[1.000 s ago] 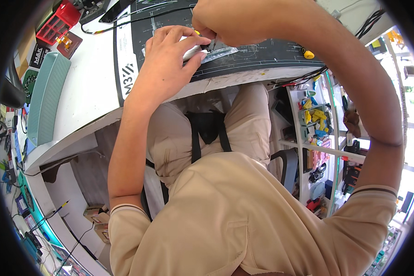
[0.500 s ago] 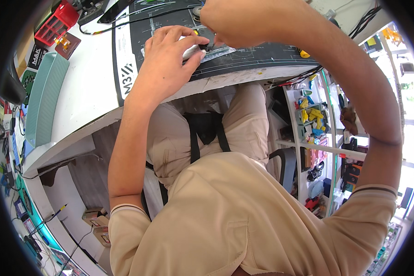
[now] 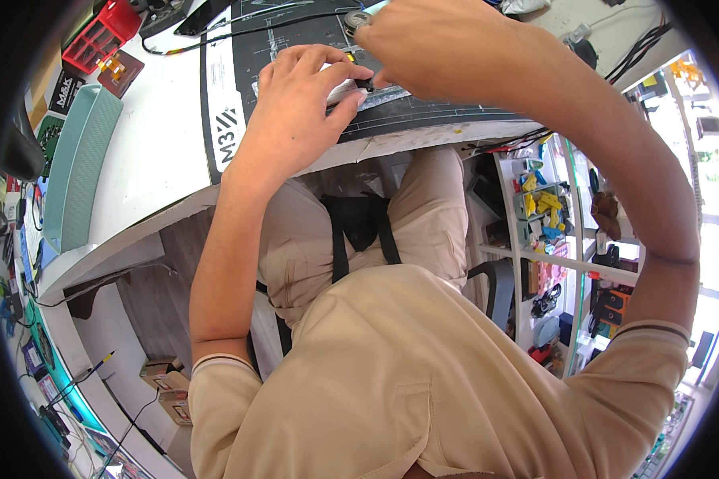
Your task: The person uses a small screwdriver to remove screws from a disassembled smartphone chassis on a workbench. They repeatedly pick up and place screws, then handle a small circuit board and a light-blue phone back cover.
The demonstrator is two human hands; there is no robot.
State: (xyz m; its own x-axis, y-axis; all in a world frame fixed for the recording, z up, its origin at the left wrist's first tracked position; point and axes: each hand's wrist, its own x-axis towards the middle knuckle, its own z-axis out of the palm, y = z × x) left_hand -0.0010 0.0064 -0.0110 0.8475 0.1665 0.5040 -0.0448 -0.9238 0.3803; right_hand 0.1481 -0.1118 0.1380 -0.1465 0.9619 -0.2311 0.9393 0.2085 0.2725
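Left hand (image 3: 299,108) holds a white piece (image 3: 341,93); right hand (image 3: 419,49) beside it.

Dark mat (image 3: 423,116), upper part of view: bold black characters and slashed mark on white border (image 3: 222,88), ten o'clock; finer print farther up border, too small to read. Fine white markings on mat's dark face, illegible. Black box (image 3: 66,92), farther out at ten: white lettering. Cartons (image 3: 174,405), eight o'clock: print illegible.

1 white piece (image 3: 340,93), slanted, partly hidden
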